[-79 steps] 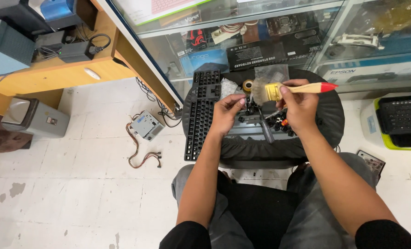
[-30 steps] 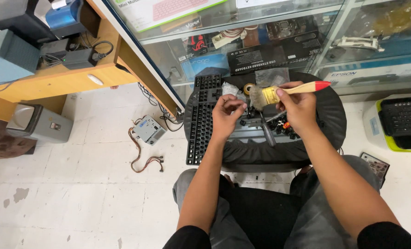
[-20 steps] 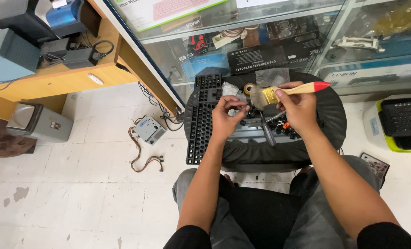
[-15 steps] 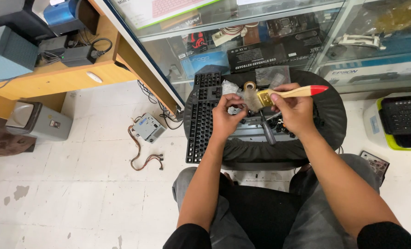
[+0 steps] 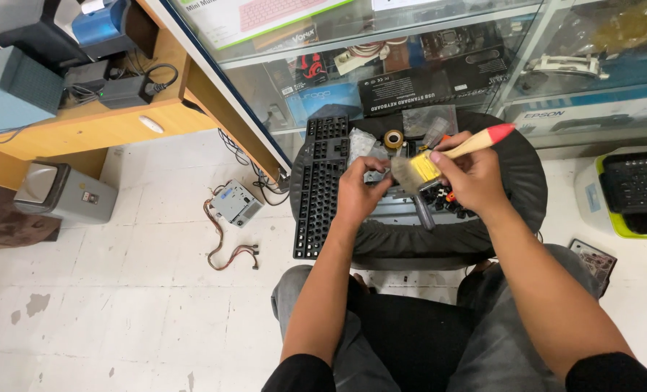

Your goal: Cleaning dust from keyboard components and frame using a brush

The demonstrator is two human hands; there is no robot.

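My right hand (image 5: 472, 178) grips a paintbrush (image 5: 450, 154) with a wooden handle, a red tip and a yellow band; its bristles point left, towards my left hand. My left hand (image 5: 361, 189) pinches a small grey part (image 5: 373, 175) just left of the bristles. Both hands hover over a round black stool seat (image 5: 516, 185) in front of my knees. A black keyboard frame (image 5: 318, 187) lies along the seat's left side. A grey metal piece (image 5: 423, 214) and small red and orange bits sit under my right hand.
A glass display case (image 5: 411, 58) with boxed goods stands behind the stool. A roll of tape (image 5: 392, 139) rests at the seat's back. A loose drive with wires (image 5: 235, 205) lies on the tiled floor. A wooden desk (image 5: 84, 123) is left; another keyboard (image 5: 639, 189) is right.
The brush has tipped down to the left, bringing its bristles close to the part in my left hand. My left hand has lifted slightly with the part. The view has shifted a little.
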